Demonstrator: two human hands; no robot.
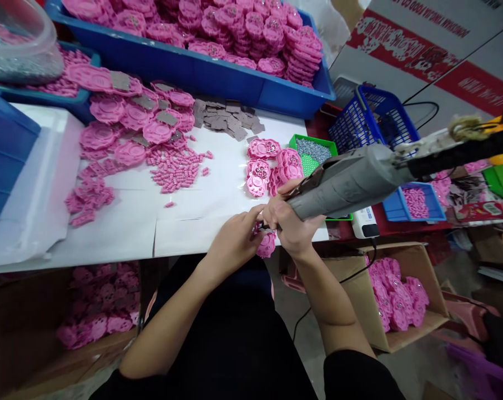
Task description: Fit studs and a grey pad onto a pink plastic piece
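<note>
My right hand [292, 225] is closed around the lower end of a grey power screwdriver [347, 180], which hangs from a cord at the upper right. At the table's front edge, my left hand [237, 236] grips a pink plastic part [267, 245] beneath the tool's tip. The fingers of both hands meet there and hide most of the part. Just beyond them lie several pink assembled pieces [258, 176], beside a green tray [313, 145] of small screws.
Pink shells [106, 108], small pink pieces [176, 166] and grey plates [226, 118] lie on the white table [185, 236]. A blue bin [235, 78] of pink parts stands behind. Open cartons are below; a blue basket [360, 119] stands right.
</note>
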